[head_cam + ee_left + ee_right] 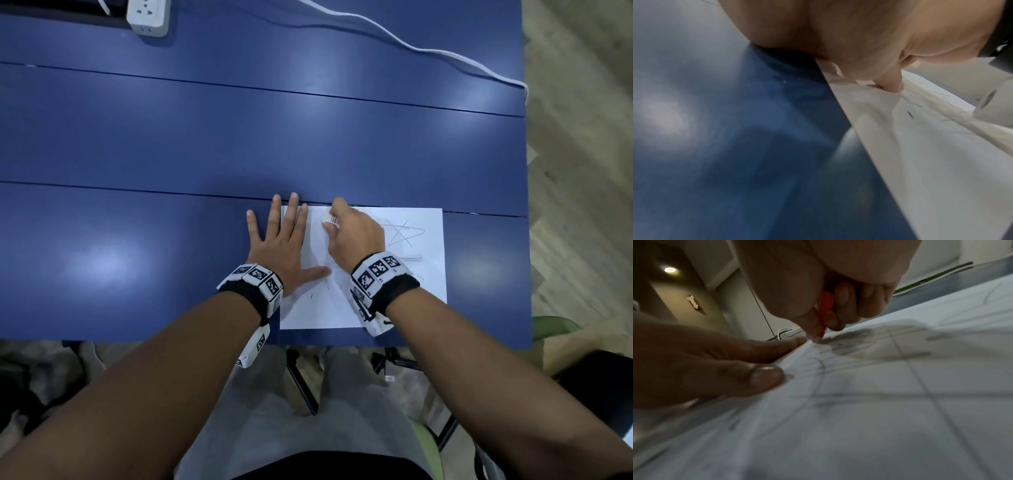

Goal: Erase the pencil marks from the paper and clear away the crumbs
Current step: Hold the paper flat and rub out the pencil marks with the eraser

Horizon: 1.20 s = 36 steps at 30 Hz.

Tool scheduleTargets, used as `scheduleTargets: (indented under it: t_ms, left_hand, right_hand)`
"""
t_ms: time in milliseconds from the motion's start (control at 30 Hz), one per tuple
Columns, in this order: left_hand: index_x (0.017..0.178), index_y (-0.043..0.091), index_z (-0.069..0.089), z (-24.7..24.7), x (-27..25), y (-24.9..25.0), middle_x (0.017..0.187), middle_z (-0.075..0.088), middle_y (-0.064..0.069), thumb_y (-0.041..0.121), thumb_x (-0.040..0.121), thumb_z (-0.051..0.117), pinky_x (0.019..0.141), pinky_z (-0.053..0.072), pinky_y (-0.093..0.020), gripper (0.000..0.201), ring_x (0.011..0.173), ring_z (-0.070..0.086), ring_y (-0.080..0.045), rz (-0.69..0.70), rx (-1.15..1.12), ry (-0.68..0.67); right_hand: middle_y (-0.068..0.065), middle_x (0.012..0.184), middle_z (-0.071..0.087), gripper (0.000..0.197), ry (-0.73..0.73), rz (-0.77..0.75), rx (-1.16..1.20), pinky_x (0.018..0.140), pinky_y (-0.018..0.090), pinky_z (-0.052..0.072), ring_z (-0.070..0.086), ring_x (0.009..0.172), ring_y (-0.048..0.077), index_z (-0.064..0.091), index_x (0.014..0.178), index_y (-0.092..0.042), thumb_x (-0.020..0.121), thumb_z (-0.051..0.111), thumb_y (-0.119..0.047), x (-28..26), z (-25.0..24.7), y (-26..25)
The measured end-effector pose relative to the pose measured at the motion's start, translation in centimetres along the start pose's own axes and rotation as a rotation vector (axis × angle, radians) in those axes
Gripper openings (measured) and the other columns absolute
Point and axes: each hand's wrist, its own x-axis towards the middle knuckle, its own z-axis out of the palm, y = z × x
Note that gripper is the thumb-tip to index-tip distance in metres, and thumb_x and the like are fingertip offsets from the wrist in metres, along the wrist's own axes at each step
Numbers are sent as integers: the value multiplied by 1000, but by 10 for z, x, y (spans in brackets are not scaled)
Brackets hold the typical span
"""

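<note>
Desk (171, 144): we see a blue top of long boards, with the paper (421, 274) lying flat near its front edge, toward the right end.
Paper: a white sheet, its far edge along a seam between two boards; we see a pencilled star (402, 233) in its far right part and fainter lines below that.
Left hand (284, 246): it lies flat with straight, spread fingers, palm down across the paper's left edge; the thumb and two fingers rest on the sheet, the other fingers on the bare desk.
Right hand (356, 236): its fingers are curled round a small white eraser (329, 219), pinching it and pressing it to the paper near the far left corner, just beside the left hand.
Eraser up close: from the right wrist we see an orange-red part (826, 308) between the thumb and fingers, its tip down on a smudged grey patch (851, 339).
Crumbs: we make out a few dark specks (311, 296) on the sheet near the left thumb; whether they are crumbs or marks we cannot tell.
Far left corner of the desk: a white power strip (149, 15).
Far right: a white cable (411, 48) runs across the desk and over its right edge.
</note>
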Motion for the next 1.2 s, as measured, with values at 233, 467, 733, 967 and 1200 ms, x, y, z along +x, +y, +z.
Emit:
scheduleTargets:
  t_ms: [233, 467, 733, 967, 1200]
  left_hand:
    - [155, 14, -26, 0, 1, 1, 158, -42, -4, 97, 74, 14, 114, -13, -71, 123, 147, -36, -32, 3, -6, 6]
    - [155, 12, -25, 3, 0, -1, 160, -39, -5, 99, 72, 13, 115, -14, -69, 127, 148, -35, -29, 0, -18, 33]
    - [158, 8, -16, 3, 0, 0, 164, -30, -5, 91, 83, 19, 119, -14, -63, 117, 150, -30, -21, -28, -136, 107]
    - [159, 10, -11, 11, 3, 2, 166, -25, -4, 91, 81, 4, 118, -8, -67, 114, 152, -26, -25, -42, -73, 145]
    - [158, 10, -16, 11, 4, 1, 165, -29, -5, 90, 79, -5, 118, -8, -67, 113, 151, -27, -26, -50, -36, 123]
  right_hand:
    - [0, 95, 67, 17, -17, -26, -25, 64, 32, 44, 63, 84, 27, 47, 105, -17, 96, 54, -30, 1, -1, 2]
    - [1, 94, 67, 18, -32, -30, -16, 62, 30, 38, 62, 84, 28, 47, 106, -17, 96, 54, -30, -3, 2, 0]
    - [0, 98, 66, 19, -24, 5, 57, 66, 32, 43, 60, 87, 25, 49, 106, -16, 96, 55, -31, -4, 3, 6]
    - [1, 98, 65, 20, -41, -28, -3, 66, 32, 47, 61, 85, 24, 48, 105, -17, 95, 56, -32, 1, 0, 6]
    - [2, 95, 66, 18, -52, -48, -3, 69, 37, 51, 62, 83, 26, 46, 106, -16, 96, 54, -29, 0, 1, -3]
